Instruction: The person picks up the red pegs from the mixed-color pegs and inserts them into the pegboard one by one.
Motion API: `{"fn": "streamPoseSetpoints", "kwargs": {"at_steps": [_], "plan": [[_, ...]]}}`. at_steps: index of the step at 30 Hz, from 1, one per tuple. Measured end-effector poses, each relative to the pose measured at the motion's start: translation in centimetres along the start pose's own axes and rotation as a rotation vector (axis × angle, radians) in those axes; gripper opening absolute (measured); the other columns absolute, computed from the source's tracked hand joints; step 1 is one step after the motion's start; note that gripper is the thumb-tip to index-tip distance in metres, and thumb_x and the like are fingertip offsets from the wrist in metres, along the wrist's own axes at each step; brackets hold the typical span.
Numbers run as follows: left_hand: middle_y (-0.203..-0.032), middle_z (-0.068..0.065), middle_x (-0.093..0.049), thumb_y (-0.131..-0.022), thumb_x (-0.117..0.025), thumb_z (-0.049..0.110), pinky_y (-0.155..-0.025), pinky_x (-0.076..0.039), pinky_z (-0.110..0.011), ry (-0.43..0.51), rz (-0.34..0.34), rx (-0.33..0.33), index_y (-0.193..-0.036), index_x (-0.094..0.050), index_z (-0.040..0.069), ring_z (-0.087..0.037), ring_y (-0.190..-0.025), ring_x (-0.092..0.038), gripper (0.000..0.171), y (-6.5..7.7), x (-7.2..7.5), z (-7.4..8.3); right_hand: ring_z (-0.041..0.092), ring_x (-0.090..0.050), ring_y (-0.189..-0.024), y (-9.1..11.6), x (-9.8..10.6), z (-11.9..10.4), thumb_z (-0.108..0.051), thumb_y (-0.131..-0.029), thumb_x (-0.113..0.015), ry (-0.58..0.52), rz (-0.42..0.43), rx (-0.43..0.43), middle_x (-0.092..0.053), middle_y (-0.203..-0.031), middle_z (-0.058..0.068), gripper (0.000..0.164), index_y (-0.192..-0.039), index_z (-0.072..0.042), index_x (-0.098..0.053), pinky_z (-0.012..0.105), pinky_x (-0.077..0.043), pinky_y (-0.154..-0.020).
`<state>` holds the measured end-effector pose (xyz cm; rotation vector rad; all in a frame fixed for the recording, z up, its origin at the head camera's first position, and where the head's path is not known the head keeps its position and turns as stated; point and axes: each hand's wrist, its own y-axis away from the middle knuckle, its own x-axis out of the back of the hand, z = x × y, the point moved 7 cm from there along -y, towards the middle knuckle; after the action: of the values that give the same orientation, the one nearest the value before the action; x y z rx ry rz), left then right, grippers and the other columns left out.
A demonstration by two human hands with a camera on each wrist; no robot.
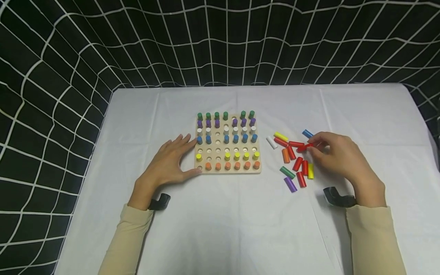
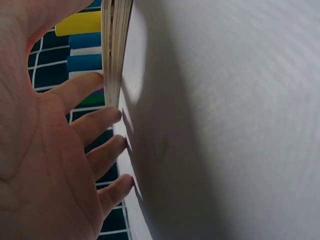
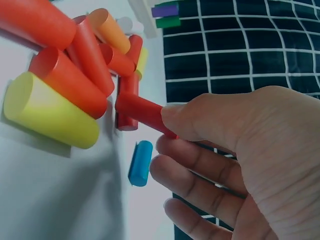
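The right hand (image 1: 338, 154) pinches a red peg (image 1: 307, 146) between thumb and forefinger, just above the pile of loose pegs (image 1: 293, 160) on the white tabletop (image 1: 227, 221). In the right wrist view the red peg (image 3: 142, 112) juts out from the fingertips (image 3: 175, 122), its free end against another red peg lying in the pile — the other fingers curl loosely below it. A blue peg (image 3: 140, 162) lies on its own just beside the hand, and a yellow peg (image 3: 50, 111) lies at the near side of the pile. The pile also holds orange, green, purple and white pegs, all on their sides.

The left hand (image 1: 168, 162) lies flat on the tabletop, fingers straight and slightly spread, against the left edge of the pegboard (image 1: 227, 170). In the left wrist view the fingers (image 2: 97, 122) touch the side of the pegboard (image 2: 114, 50).

The pegboard sits in the middle of the tabletop, well apart from the pile. Pegs stand upright in it in rows — green at the far edge, then purple, white, blue, yellow and orange nearest the person. Several holes are open, among them a whole row between the blue and yellow ones. A black cloth with a white grid (image 1: 220, 42) hangs behind and around the tabletop.
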<state>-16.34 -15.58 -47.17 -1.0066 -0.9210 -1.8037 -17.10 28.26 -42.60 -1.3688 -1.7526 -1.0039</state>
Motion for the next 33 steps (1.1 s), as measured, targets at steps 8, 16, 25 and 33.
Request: {"fn": "streamPoseSetpoints", "kwargs": {"at_steps": [8,16,25,33], "plan": [[-0.176,-0.004,-0.029,-0.085,-0.068,0.073,-0.138,-0.015,-0.053,-0.019,-0.007,0.008,-0.167,-0.034,0.027,-0.028,-0.167,-0.020,0.100,-0.1,0.0,0.0,0.037,-0.061,-0.106,0.2,0.5,-1.4,-0.019,-0.097,-0.073,-0.014,0.077,0.065,-0.074,-0.111,0.018,0.028,-0.122,-0.007,-0.073,0.059,-0.051,-0.091],[-0.176,-0.004,-0.030,-0.086,-0.067,0.072,-0.138,-0.015,-0.054,-0.020,-0.012,0.001,-0.167,-0.034,0.027,-0.028,-0.167,-0.020,0.098,0.1,0.0,0.0,0.033,-0.068,-0.103,0.5,0.4,-5.0,-0.019,-0.097,-0.074,-0.038,0.156,0.187,-0.075,-0.113,0.013,0.022,-0.118,-0.010,-0.074,0.057,-0.054,-0.092],[-0.176,-0.005,-0.030,-0.087,-0.067,0.071,-0.138,-0.015,-0.054,-0.021,-0.009,-0.004,-0.167,-0.034,0.026,-0.029,-0.167,-0.021,0.098,0.1,0.2,0.1,0.029,-0.072,-0.104,-0.2,-0.2,-9.1,-0.016,-0.097,-0.074,-0.049,0.150,0.291,-0.076,-0.116,0.009,0.021,-0.118,-0.010,-0.073,0.056,-0.060,-0.096],[-0.176,-0.005,-0.030,-0.085,-0.069,0.070,-0.138,-0.016,-0.055,-0.020,-0.006,-0.004,-0.167,-0.034,0.026,-0.029,-0.167,-0.021,0.100,0.0,0.1,0.3,0.026,-0.071,-0.108,-0.6,-0.5,-11.5,-0.012,-0.096,-0.072,-0.031,0.146,0.370,-0.078,-0.112,0.006,0.016,-0.111,-0.012,-0.075,0.053,-0.060,-0.098]]}}
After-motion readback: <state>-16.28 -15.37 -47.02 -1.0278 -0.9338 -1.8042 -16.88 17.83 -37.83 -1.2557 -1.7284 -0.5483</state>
